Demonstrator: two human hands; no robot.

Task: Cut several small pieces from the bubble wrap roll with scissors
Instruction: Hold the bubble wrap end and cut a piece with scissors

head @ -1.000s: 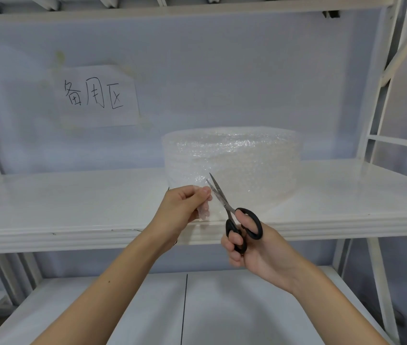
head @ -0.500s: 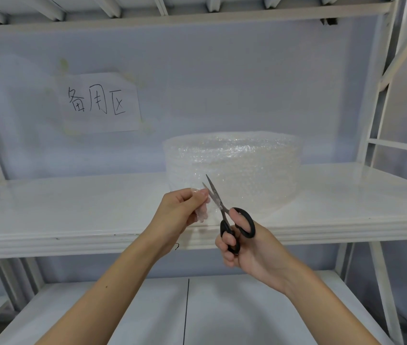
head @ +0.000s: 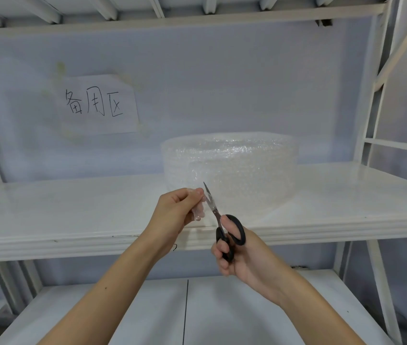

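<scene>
So a white metal rack is seen here, with a glossy white shelf [head: 72, 210] running across the middle of the frame and a lower shelf [head: 122, 314] at the bottom, split by a thin dark seam. A pale bluish wall [head: 222, 83] is seen behind it, and white slats of the level above are caught along the top edge. Angled white braces are visible at the far left and far right.

The bubble wrap roll [head: 232, 170] is stood on the middle shelf, a bit right of centre, close to the wall.

The left hand [head: 175, 212] is raised in front of the shelf edge, just left of centre, and a small loose bit of bubble wrap [head: 201, 206] is pinched between its curled fingers and thumb. The right hand [head: 239, 255] is held lower, right of centre, and the scissors [head: 222, 225] are gripped by their black handles, thumb through the upper loop, fingers wrapped round the lower one. The blades are pointed up and left, only narrowly parted, with the tip right beside the pinched wrap.

A paper sign [head: 97, 105] is stuck on the wall in the upper left, and "备用区" can be read on it in black handwriting.
</scene>
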